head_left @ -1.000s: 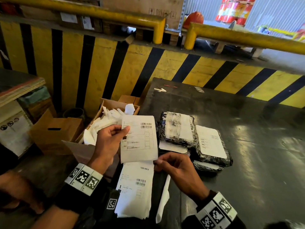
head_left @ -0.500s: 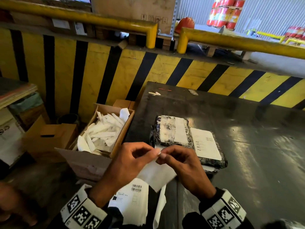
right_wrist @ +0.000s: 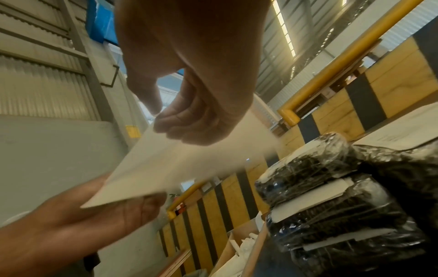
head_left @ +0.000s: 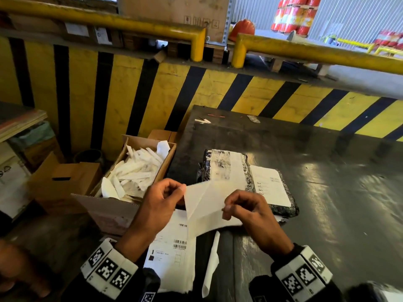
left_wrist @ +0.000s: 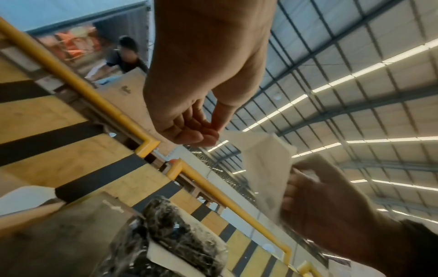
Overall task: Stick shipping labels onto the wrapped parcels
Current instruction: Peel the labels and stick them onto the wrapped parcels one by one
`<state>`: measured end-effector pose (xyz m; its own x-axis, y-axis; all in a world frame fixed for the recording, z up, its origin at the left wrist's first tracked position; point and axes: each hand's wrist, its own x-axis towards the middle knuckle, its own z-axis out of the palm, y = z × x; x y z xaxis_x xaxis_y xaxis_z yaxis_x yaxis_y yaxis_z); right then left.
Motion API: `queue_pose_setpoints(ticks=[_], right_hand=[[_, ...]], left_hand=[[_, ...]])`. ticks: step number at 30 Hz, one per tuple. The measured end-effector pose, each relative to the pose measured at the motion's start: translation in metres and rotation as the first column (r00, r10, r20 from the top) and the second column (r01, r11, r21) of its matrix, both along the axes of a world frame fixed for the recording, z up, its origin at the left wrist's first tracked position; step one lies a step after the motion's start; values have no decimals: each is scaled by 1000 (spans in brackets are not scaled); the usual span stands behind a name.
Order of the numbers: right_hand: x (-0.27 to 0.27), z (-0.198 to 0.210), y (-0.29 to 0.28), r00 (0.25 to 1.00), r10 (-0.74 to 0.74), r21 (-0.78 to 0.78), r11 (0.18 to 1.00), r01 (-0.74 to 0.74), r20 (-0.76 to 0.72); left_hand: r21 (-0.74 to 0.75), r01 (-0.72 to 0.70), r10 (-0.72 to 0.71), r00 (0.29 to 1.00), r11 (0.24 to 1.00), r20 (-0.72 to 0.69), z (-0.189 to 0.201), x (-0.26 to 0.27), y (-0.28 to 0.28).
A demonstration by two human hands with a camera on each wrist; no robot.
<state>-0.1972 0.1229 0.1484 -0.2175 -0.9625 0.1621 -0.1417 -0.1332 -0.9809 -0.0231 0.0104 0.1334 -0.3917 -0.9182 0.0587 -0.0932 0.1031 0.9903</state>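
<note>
Both hands hold one white shipping label [head_left: 205, 205] in the air over the near edge of the dark table [head_left: 316, 192]. My left hand [head_left: 162, 200] pinches its upper left corner, and my right hand [head_left: 244, 207] pinches the right edge, with the sheet splitting into two layers between them. Beyond the hands lie black wrapped parcels [head_left: 226, 168], stacked, each with a white label on top [head_left: 270, 185]. The wrist views show the same label [right_wrist: 180, 163] [left_wrist: 265, 168] and the parcels [right_wrist: 331, 196] [left_wrist: 170, 243]. More printed labels [head_left: 172, 251] lie below my hands.
An open cardboard box [head_left: 130, 177] full of white paper strips stands left of the table. A closed brown box [head_left: 63, 179] sits further left. A yellow and black striped barrier [head_left: 218, 90] with yellow rails [head_left: 305, 51] backs the table. Someone's hand [head_left: 19, 271] shows at lower left.
The label was held up flat in my left hand; both hands then met at its corner, and now they have drawn apart, pulling the sheet into two layers.
</note>
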Motion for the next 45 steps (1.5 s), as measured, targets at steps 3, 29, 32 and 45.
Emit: queue_pose_setpoints(ticks=[3, 29, 32, 45], right_hand=[[-17, 3, 8, 1000, 13, 30, 999, -14, 14], [-40, -138, 17, 832, 431, 696, 714, -78, -349], [-36, -154, 18, 800, 489, 734, 673, -93, -347], [-72, -30, 45, 917, -322, 293, 923, 249, 237]], left_hand=[[8, -88, 88, 994, 996, 71, -11, 8, -22], [-121, -74, 67, 996, 990, -61, -21, -6, 5], [-90, -48, 40, 995, 995, -87, -19, -14, 16], [-231, 439, -451, 892, 868, 1, -13, -94, 81]])
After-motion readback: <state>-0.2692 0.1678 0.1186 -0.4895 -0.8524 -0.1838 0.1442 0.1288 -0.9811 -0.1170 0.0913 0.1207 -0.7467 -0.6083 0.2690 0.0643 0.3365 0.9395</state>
